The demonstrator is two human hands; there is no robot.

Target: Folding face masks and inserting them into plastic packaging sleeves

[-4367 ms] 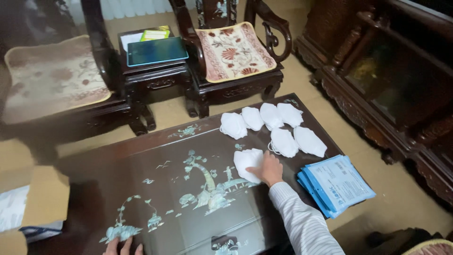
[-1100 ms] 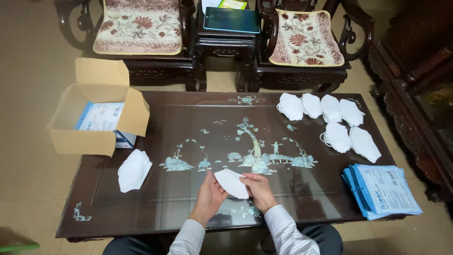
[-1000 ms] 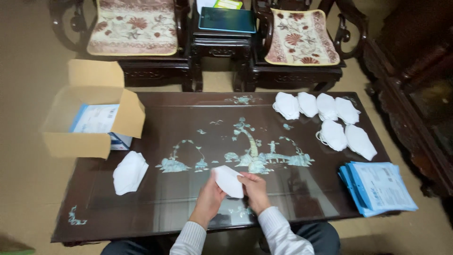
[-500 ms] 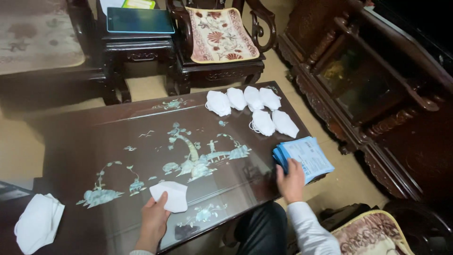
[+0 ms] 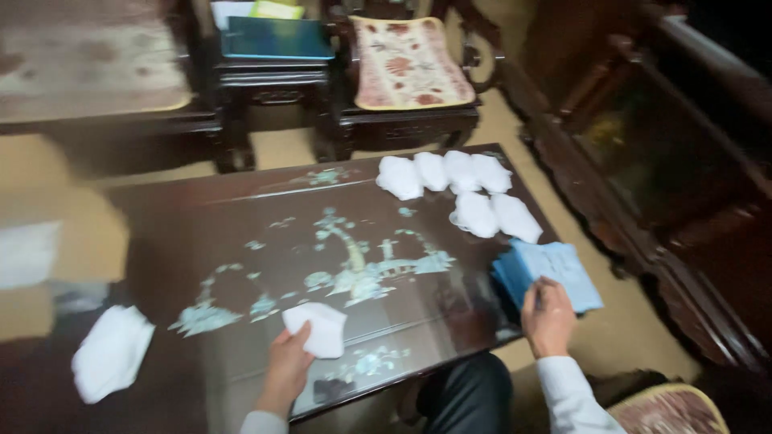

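On dark inlaid table (image 5: pixel 241 233), head view, frame blurred. Left hand (image 5: pixel 285 366) at 6 o'clock edge, fingers pinched on near corner of white mask (image 5: pixel 318 329); mask lay flat on table, long axis running roughly 8 to 2 o'clock, just ahead of that hand. Right hand (image 5: pixel 548 315) out at 4 o'clock corner, fingers spread and pressed flat on blue packet stack (image 5: pixel 551 269); nothing gripped that could be told, only resting on top sheet. Hands well apart, mask far nearer left hand. Stack lay toward 3 o'clock from mask, long axis about 11 to 5 o'clock, part overhanging table edge.

Noted elsewhere: six loose masks (image 5: pixel 458 189) grouped at 1 o'clock, four in a row and two just nearer, touching or overlapping. White pile (image 5: pixel 111 354) at 8 o'clock edge, well apart from held mask. Cushioned chair (image 5: pixel 406 52) beyond table at 12 to 1 o'clock; small side table with teal book (image 5: pixel 276 38) at 12. Dark wooden bench (image 5: pixel 667 161) along 3 o'clock side. Pale box (image 5: pixel 32 257) at 9 o'clock, too blurred to detail.
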